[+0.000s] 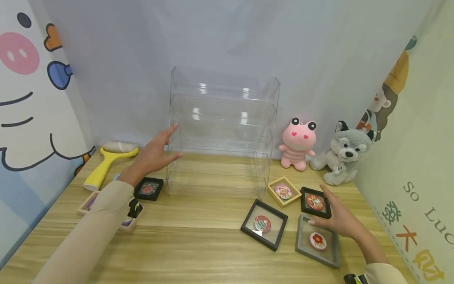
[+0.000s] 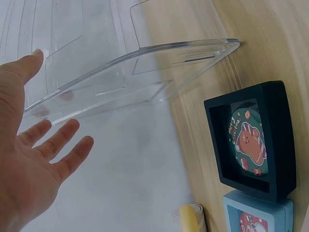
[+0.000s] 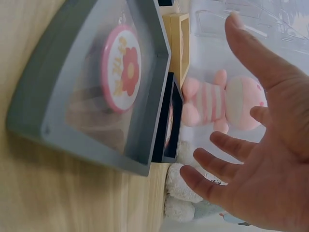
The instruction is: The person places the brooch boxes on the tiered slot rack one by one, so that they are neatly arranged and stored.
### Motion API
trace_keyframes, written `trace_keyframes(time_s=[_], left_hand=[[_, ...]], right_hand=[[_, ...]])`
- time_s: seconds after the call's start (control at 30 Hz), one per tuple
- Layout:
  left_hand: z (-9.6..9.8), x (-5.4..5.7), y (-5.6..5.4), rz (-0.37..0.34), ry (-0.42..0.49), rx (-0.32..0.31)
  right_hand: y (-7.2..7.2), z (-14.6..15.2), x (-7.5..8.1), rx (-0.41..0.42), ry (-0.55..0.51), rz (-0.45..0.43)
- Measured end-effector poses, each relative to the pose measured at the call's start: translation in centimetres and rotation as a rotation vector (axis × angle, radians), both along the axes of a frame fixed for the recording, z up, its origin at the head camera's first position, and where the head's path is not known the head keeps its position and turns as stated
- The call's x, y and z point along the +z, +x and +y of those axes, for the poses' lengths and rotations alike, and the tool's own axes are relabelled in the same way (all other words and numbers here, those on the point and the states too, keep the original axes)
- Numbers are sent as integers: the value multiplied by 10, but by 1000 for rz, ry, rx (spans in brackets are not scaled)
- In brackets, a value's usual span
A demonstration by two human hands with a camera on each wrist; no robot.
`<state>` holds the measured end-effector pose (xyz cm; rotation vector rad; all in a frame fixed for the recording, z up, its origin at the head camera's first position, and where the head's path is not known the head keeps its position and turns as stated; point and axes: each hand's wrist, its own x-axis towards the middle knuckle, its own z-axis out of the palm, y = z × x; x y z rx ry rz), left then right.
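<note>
A clear acrylic tiered display rack [image 1: 220, 130] stands at the back middle of the table. My left hand [image 1: 157, 152] is at its left side panel, fingers spread and holding nothing. Over the right part of the table my right hand [image 1: 337, 215] hovers, its fingers apart and empty. Close under that hand lie a grey frame [image 1: 319, 258] with a red-flower badge [image 3: 121, 68] and a small black frame [image 1: 315, 202]. To their left are a yellow frame [image 1: 283, 191] and a larger black frame [image 1: 264, 224] with a round badge inside.
Left of the rack lie a black frame [image 1: 149, 188], a light blue frame [image 2: 258, 212] and pale frames partly hidden by my left sleeve. A yellow-handled lint roller [image 1: 103, 165] is behind them. A pink frog plush [image 1: 298, 144] and grey dog plush [image 1: 342, 154] sit back right.
</note>
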<state>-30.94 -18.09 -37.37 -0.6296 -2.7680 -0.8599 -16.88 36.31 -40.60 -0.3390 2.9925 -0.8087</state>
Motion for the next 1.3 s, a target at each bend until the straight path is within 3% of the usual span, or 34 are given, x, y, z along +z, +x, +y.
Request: trace_keyframes(time_s=[0.47, 0.73, 1.3], left_hand=[[2, -2, -4, -7, 12, 6], [3, -2, -2, -40, 29, 8], [4, -7, -3, -7, 75, 18]], right_hand=[[29, 14, -12, 68, 21, -101], [38, 17, -15, 111, 11, -260], [36, 18, -22, 59, 128, -210]])
